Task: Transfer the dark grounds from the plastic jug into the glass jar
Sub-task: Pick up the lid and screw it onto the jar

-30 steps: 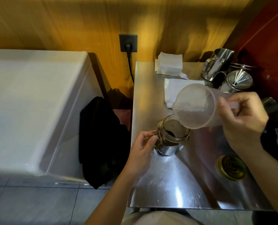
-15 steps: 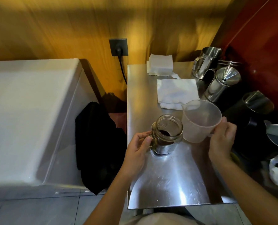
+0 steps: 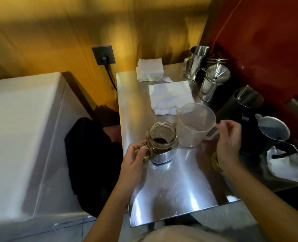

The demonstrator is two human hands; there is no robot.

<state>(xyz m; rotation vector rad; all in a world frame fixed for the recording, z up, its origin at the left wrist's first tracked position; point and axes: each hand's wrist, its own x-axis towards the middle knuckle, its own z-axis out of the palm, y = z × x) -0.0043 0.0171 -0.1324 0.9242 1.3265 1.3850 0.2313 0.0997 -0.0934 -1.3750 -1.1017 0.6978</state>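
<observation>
— Yellow wood-grain wall [image 3: 57, 32] at the back, a red panel [image 3: 266, 41] to the right; what is the surface like?

— Brushed steel surface [image 3: 171, 189], shiny with glare, standing beside a white chest [image 3: 22, 128]. White paper napkins [image 3: 170, 96] lie flat toward the far end, and steel pitchers [image 3: 212, 81] crowd the right edge.

— And the task's things?

— The glass jar [image 3: 163, 142] stands upright near the middle, round-mouthed and ribbed, with dark grounds [image 3: 160, 140] heaped inside. The plastic jug [image 3: 195, 124], translucent and spouted, stands upright just beside it on the right and looks nearly empty.

— The grip?

— Left hand [image 3: 136, 158] is curled closed around the jar's handle. Right hand [image 3: 229, 142] sits at the jug's handle, fingers loosely bent; I cannot tell whether it grips the handle or only touches it. A gold lid [image 3: 215, 162] peeks out beneath that wrist.
</observation>
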